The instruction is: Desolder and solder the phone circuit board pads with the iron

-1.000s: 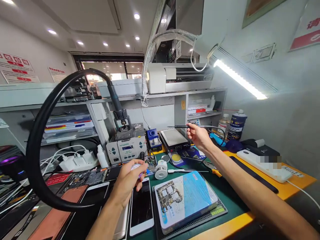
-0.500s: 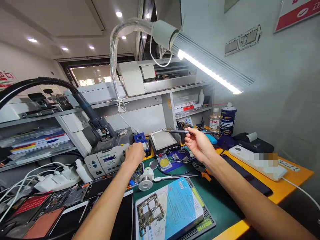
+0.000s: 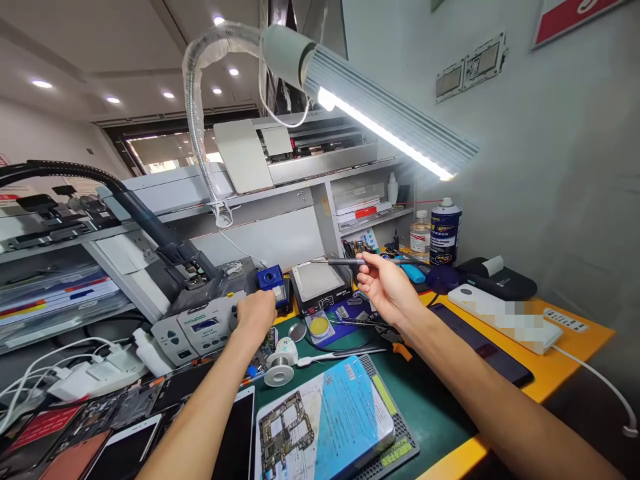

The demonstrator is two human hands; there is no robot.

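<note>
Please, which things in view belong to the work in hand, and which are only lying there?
Seemingly in use:
black pen-shaped tool, held in the right hand
grey control station, beside the left hand

Probably just lying about:
spray can
clear bottle
copper-coloured panel

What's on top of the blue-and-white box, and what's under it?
A circuit board lies on top of the box. Under it, a dark perforated mat shows past its right side; whatever else the box covers underneath can't be seen.
</note>
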